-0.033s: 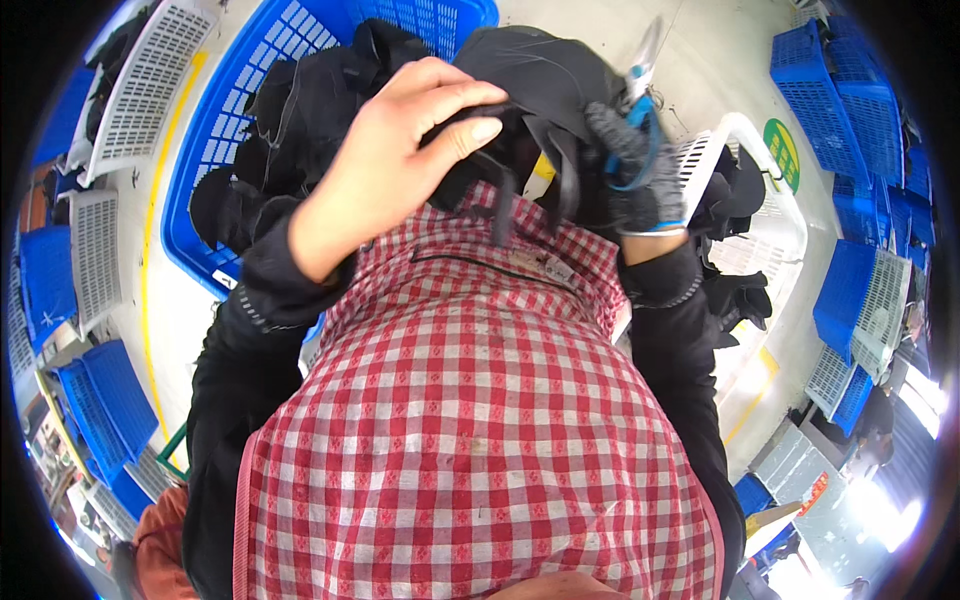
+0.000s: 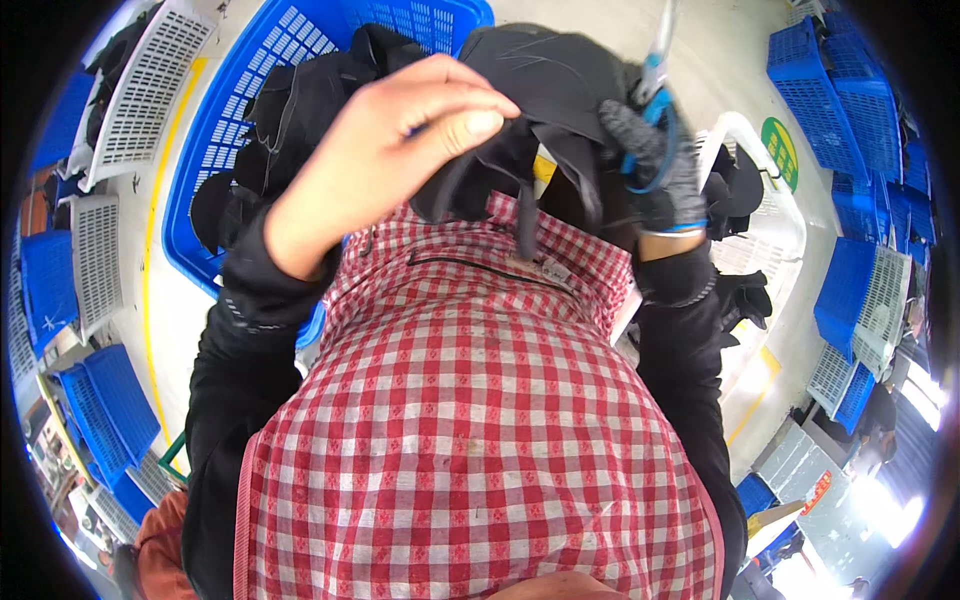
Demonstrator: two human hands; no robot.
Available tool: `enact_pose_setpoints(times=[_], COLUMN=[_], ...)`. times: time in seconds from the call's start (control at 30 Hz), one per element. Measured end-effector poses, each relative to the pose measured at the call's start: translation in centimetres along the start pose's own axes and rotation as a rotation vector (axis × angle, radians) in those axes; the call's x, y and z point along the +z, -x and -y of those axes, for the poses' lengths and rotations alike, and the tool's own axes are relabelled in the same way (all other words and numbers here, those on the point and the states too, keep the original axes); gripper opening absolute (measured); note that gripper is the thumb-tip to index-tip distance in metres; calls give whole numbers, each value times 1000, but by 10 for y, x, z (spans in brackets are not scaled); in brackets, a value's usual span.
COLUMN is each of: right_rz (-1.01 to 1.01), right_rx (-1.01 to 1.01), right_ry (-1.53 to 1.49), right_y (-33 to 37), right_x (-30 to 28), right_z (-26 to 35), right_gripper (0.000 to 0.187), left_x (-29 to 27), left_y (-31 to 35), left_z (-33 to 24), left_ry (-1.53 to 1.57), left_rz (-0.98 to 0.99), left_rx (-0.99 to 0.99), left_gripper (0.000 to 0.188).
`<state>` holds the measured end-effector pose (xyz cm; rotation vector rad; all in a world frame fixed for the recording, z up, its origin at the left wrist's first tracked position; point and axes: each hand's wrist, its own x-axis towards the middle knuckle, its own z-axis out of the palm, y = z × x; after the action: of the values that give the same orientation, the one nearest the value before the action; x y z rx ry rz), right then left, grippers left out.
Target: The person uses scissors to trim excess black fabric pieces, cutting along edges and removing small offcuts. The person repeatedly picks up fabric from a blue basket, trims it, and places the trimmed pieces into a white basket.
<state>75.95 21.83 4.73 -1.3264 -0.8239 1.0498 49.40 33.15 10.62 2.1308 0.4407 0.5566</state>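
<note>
In front of me, the black fabric piece (image 2: 545, 75) presents a smooth, rounded top face; dark strips (image 2: 527, 218) hang from its near side toward me; to its right, I grip blue-handled scissors (image 2: 656, 102), with pale metallic blades pointing away from me.

Red checked apron (image 2: 470, 400), black sleeves (image 2: 245, 350)

Pale floor (image 2: 182, 345) with yellow line (image 2: 147, 275)

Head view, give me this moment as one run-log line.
left hand: bare, over black fabric piece, contact unclear | right hand: gloved, holding blue-handled scissors | blue basket: left side, holding dark pieces
</note>
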Motion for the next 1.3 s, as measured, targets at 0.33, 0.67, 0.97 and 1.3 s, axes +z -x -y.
enact_pose_setpoints(times=[0.33, 0.67, 0.97, 1.3], right_rz=[-32, 37, 135, 170], right_rx=[-93, -77, -164, 149], right_ry=[267, 189, 189, -268], right_y=[2, 62, 68, 98], right_x=[-19, -2, -2, -4], right_z=[31, -23, -40, -64], right_gripper=[52, 44, 50, 49], left_x=[48, 39, 48, 72], left_y=[-77, -32, -29, -42], left_z=[18, 42, 35, 32], left_ry=[-100, 615, 578, 421], left_rz=[300, -130, -86, 187], left_rx=[-156, -427, -374, -370], left_gripper=[46, 55, 51, 39])
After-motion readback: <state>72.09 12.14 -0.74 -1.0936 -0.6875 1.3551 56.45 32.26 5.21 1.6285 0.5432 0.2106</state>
